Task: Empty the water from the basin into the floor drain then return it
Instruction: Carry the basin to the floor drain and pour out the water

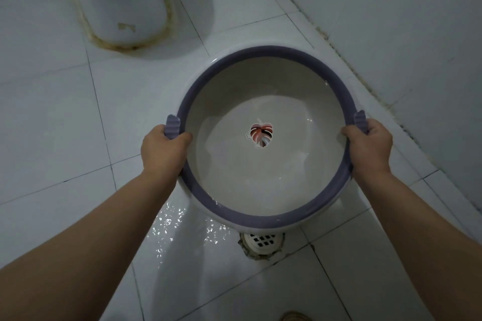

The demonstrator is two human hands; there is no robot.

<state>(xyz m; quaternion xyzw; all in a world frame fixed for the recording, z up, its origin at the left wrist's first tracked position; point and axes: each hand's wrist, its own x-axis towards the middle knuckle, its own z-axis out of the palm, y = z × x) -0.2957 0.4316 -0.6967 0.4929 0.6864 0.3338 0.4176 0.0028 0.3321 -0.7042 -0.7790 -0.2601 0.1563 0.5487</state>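
Observation:
A round white basin (266, 101) with a purple rim and a leaf picture on its bottom hangs above the tiled floor, held roughly level. Clear water lies in it. My left hand (163, 147) grips the rim at its left handle tab. On the opposite side my right hand (369, 144) grips the rim at the right tab. The white floor drain (263, 241) with a slotted grate sits just below the basin's near edge, partly hidden by it. A wet patch (182, 227) glistens on the tiles left of the drain.
A white toilet base (125, 0) with stained sealant stands on the floor at the upper left. A tiled wall (404, 34) rises along the right side. The tip of a brown slipper (293, 316) shows at the bottom edge.

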